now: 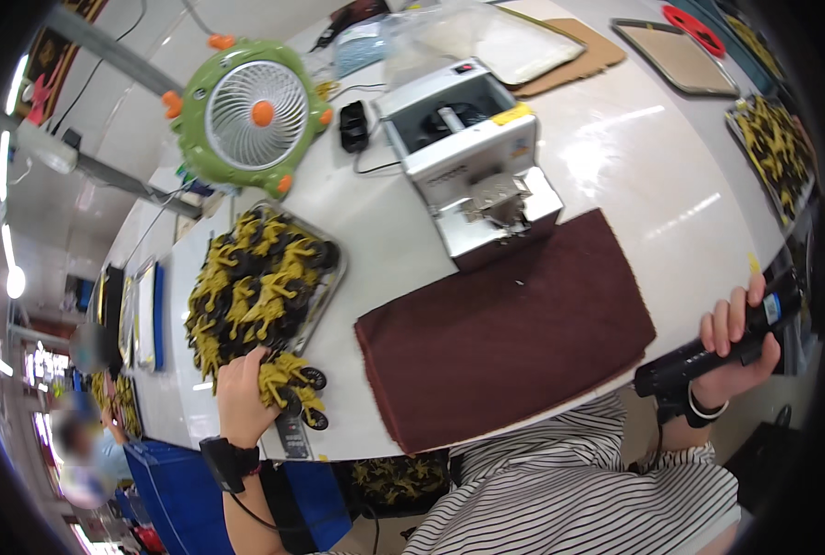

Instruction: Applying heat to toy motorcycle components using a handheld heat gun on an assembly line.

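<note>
My left hand (243, 402) is closed around yellow-and-black wheeled toys (292, 381) by the near edge of a metal tray (327, 294). The toys look like small motorbikes with yellow riders; how many are in my fingers I cannot tell. Heaped in that tray are several more toys (260, 277) of the same kind. At the right, past the table's near edge, my right hand (741, 347) grips a black, tube-shaped electric screwdriver (685, 365), held slanted. Between my hands a folded dark maroon cloth (505, 338) lies on the table.
A white-and-grey screw feeder (473, 153) stands behind the cloth. Back left are a green fan (255, 116) and a black power adapter (353, 127). Another tray of toys (769, 153) sits far right, near a shallow tray (676, 55). A person (84, 449) is at the far left.
</note>
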{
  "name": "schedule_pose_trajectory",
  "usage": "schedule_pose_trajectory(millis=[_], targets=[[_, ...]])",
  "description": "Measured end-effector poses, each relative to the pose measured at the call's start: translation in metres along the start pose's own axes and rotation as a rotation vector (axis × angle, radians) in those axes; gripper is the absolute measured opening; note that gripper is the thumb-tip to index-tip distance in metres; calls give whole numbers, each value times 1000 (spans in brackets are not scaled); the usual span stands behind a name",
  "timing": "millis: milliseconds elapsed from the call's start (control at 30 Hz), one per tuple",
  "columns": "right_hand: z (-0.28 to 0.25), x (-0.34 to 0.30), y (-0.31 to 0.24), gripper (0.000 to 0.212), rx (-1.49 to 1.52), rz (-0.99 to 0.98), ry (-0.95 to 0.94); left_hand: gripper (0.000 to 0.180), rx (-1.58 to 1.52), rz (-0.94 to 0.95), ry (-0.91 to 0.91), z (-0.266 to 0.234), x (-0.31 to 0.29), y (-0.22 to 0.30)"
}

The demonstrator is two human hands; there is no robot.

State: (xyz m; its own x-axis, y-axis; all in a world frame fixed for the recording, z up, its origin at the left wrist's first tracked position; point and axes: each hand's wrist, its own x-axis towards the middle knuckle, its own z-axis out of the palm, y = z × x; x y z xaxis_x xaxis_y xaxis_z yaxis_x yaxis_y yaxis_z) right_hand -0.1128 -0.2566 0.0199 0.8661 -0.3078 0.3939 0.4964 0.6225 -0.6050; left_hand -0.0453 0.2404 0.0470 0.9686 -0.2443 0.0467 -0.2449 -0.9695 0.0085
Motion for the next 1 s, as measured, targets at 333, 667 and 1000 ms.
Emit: schedule_pose_trajectory(millis=[333,667,1000], targets=[[-8,-6,-12,37,22,-10,-17,34,-252,-137,376,-18,-12,22],[-8,-10,-12,37,48,2,-22,54,-276,39,116,52,72,173],[-24,-14,-21,39,37,-24,14,45,-401,310,92,20,86,251]])
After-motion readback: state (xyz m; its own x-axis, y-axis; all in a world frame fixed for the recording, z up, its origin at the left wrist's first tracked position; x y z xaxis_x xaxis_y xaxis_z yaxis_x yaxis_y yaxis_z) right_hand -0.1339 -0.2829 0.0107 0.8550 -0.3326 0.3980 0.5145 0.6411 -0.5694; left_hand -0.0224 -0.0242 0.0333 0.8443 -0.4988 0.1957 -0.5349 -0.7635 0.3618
